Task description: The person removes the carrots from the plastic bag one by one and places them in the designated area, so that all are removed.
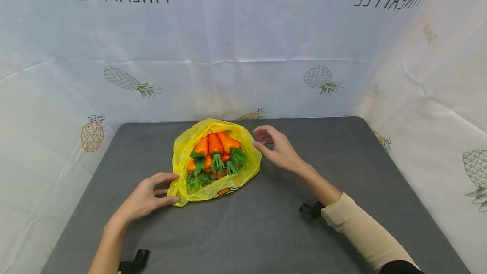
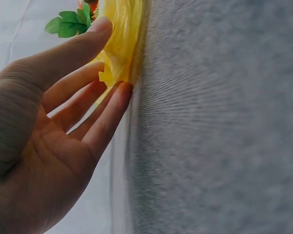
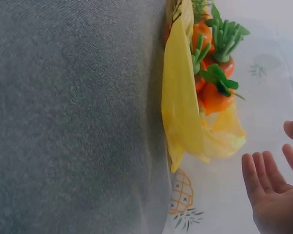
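Yellow, thin plastic makes the bag (image 1: 180,150), and it sits at the far side of the grey bench (image 1: 243,240) with its wide mouth facing the person. Inside are fat orange carrots (image 1: 215,143) with green tops (image 1: 218,163), lying in a bunch. A frilly green clump (image 1: 195,182) is at the bottom left, and a small brown thing (image 1: 218,175) is next to it, mostly hidden.

The left hand (image 1: 146,193) is at the bag's near left corner. Its thumb and fingers are apart, with some plastic between them; they touch it lightly and do not squeeze. The right hand (image 1: 279,149) is just beside the bag's right edge. Its thumb and fingers are apart too, and it holds nothing.

It looks like the step now is working on the mouth of the bag, with the carrots already in it. I think the next move needs a soft pinch on the edge from each side, so that the plastic does not rip and the carrots do not roll out.
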Available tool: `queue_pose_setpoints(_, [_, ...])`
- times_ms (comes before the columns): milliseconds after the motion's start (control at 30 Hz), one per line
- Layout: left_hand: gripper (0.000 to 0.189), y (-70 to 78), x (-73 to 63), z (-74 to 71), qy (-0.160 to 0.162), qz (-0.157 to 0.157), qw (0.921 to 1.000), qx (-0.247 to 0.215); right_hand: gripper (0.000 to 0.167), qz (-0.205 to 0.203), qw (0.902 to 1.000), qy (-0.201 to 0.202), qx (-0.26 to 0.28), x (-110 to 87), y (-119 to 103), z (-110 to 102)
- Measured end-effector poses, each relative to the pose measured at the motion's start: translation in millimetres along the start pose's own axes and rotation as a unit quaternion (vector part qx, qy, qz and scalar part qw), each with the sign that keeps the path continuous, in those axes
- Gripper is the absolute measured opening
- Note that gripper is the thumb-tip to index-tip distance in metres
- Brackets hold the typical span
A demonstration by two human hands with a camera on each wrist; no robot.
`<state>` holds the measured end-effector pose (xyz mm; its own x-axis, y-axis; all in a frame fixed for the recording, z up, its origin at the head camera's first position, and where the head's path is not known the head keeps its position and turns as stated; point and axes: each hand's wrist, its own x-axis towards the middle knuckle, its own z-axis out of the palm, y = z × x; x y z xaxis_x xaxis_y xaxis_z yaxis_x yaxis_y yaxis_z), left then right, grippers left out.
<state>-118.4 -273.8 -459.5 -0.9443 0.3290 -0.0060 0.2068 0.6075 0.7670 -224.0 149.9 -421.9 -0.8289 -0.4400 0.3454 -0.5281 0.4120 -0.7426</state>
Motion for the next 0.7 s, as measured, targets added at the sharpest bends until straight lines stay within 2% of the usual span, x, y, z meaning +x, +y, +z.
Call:
queue_pose_setpoints(367, [0.06,-0.9,-2.4,4.7,0.006,-0.007,1.0,-0.003,0.038,-0.025,0.9993,-0.027,0.008,7.1,-2,13])
queue_pose_setpoints(700, [0.057,4.3,-4.2,4.7,0.001,-0.017,0.9998,-0.003,0.04,-0.004,0.9972,-0.069,0.028,21.2,-4,24])
